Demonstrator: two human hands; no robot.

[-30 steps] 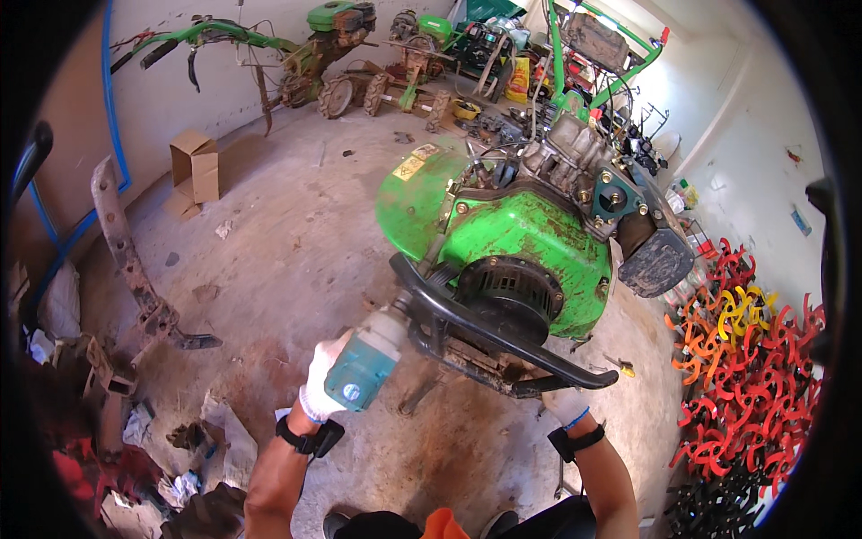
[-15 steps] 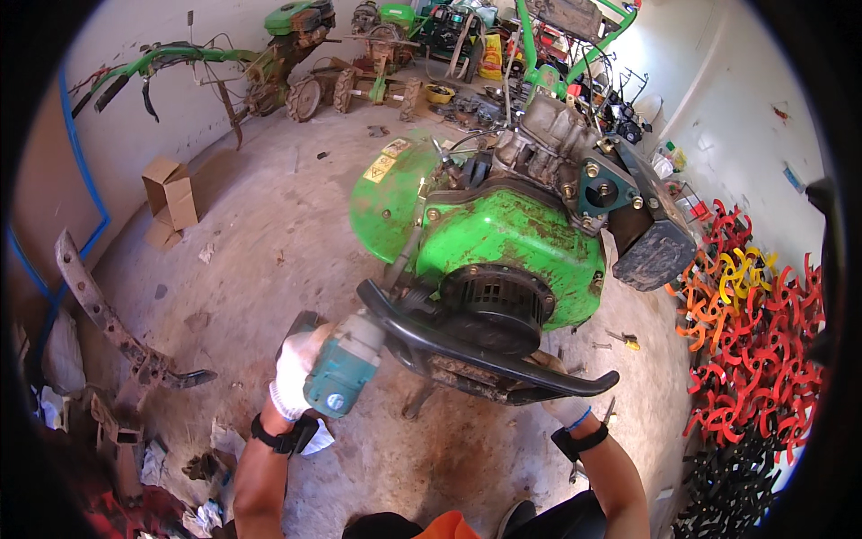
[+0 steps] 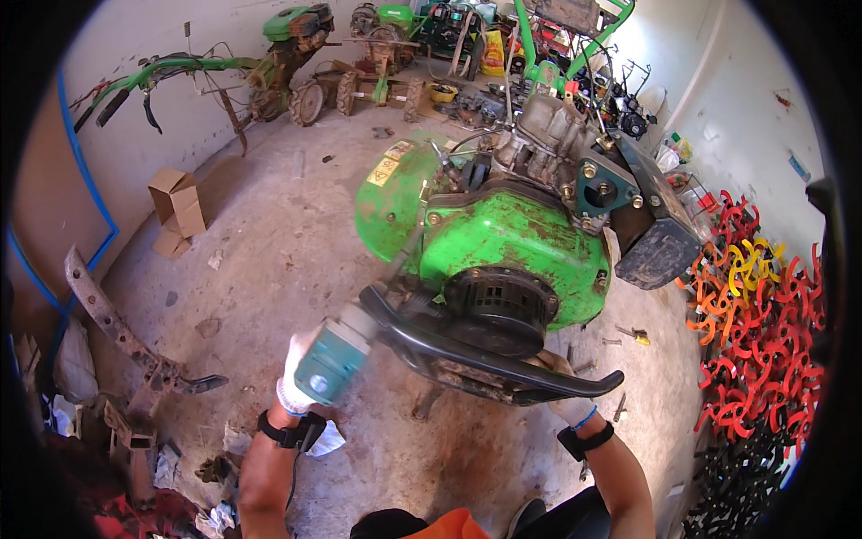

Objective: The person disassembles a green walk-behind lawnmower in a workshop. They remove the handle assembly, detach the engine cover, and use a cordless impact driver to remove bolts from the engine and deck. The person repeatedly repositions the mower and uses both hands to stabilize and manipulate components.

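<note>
My left hand (image 3: 299,370), in a white work glove, is closed round the grip of a teal power impact wrench (image 3: 333,361). Its grey nose points up and right, against or close to the left end of a black bumper bar (image 3: 503,359). That curved bar crosses the front of a dirt-streaked green engine (image 3: 503,235) with a black round slotted cover (image 3: 505,301). Under the bar's right part reaches my right hand (image 3: 571,406), also gloved. The bar hides most of its fingers, so their grip does not show.
Bolts and a yellow-handled screwdriver (image 3: 639,336) lie on the floor to the right. Red, orange and yellow curved blades (image 3: 763,350) are heaped along the right wall. A rusty metal bracket (image 3: 148,364) stands at left, beyond it a cardboard box (image 3: 177,203). Green tillers (image 3: 296,54) stand at the back.
The view has shifted slightly, moving the scene a little in the picture. The impact wrench stays at the bar's left end, and my right hand remains under the bar.
</note>
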